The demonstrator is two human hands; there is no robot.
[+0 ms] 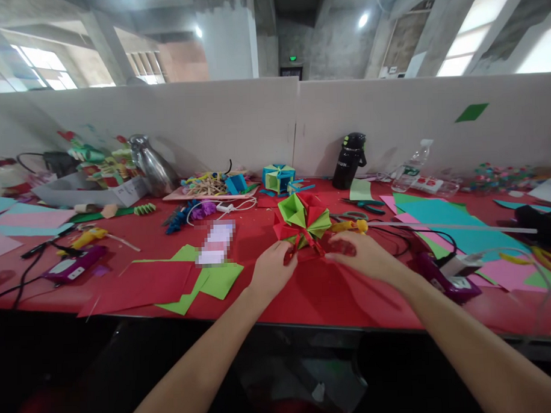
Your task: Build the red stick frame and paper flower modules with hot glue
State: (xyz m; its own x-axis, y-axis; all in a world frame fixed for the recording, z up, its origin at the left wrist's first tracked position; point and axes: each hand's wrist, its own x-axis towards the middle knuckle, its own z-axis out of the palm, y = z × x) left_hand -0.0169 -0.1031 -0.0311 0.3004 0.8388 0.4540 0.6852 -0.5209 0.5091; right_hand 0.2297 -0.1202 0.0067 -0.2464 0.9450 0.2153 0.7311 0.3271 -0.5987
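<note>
A folded paper ornament [303, 219] in red and green, with flared, pointed pockets, stands on the red table in front of me. My left hand [274, 268] pinches its lower left side, thumb and fingers closed on the paper. At the lower right, my right hand [365, 254] is curved with thumb and fingertips apart, close to a red flap of the ornament. Whether its fingertips touch the paper I cannot tell. Just behind that hand lies a yellow glue gun [351, 226], with a long clear glue stick [448, 226] running out to the right.
Red paper sheets [145, 286] and green sheets [221, 280] lie left, beside a phone [216, 241]. Behind stand a blue-green paper model [279, 179], a black bottle [348, 162] and a steel jug [152, 165]. A purple power strip [447, 279] and coloured sheets [470, 224] lie right.
</note>
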